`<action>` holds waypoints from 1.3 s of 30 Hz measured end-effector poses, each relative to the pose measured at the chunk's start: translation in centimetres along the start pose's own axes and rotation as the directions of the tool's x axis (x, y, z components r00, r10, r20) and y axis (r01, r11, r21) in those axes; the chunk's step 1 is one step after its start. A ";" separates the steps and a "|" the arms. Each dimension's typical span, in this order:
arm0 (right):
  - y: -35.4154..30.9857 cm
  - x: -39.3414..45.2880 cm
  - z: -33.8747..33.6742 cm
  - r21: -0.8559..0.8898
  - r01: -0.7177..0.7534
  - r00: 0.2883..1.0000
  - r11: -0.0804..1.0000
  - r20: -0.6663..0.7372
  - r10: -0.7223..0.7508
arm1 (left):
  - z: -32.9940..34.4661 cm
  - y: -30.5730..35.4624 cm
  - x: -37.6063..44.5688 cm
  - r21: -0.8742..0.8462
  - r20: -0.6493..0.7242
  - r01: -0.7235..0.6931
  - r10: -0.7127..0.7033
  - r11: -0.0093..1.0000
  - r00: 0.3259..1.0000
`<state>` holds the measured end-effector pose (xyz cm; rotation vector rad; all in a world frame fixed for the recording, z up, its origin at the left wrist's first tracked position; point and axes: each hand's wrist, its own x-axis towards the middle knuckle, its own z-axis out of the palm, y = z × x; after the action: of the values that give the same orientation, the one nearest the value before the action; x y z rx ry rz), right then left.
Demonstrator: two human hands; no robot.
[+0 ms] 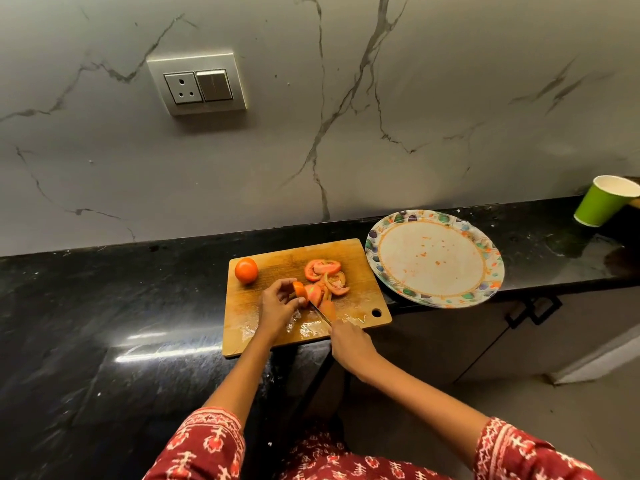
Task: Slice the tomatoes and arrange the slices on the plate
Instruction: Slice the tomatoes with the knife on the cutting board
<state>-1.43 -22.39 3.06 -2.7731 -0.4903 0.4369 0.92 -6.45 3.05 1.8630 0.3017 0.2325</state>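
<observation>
— What is on the board?

— The wooden cutting board (277,327) is rectangular, wet and shiny near the front edge, with a round hole in one corner. A whole tomato (246,270), smooth and round, sits at its far left corner. The cut slices (327,276) lie in a loose pile, showing pale wet flesh.

— And the hands?

— The left hand (277,306) holds the tomato piece (300,291) with curled fingers. The right hand (349,344) grips the knife (322,315), its blade against this piece.

— The plate?

— The round plate (388,271), with flowery rim and some juice stains, lies right of the board, holding no slices. All stands on a glossy black stone counter (104,306). Behind is a grey marbled wall (415,116) with a socket (196,84); a green paper cup (602,204) is far right.
</observation>
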 end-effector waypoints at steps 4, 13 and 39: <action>-0.1 0.3 -0.1 0.079 -0.030 0.999 0.996 -0.018 0.032 | -0.4 -0.4 -0.1 -0.026 -0.029 0.017 -0.018 1.000 0.999; -0.9 1.7 -1.1 0.291 -0.057 0.997 0.955 -0.033 0.069 | -2.8 -0.7 0.3 -0.011 -0.031 0.007 -0.007 1.000 1.000; -4.8 0.8 -1.3 0.313 0.030 0.993 0.949 -0.116 0.007 | -1.8 -1.7 -0.2 -0.150 -0.076 -0.029 0.018 0.988 0.997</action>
<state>-1.59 -18.09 5.58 -2.4684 -0.3728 0.3170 -0.02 -4.42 1.94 1.7118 0.3051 0.3321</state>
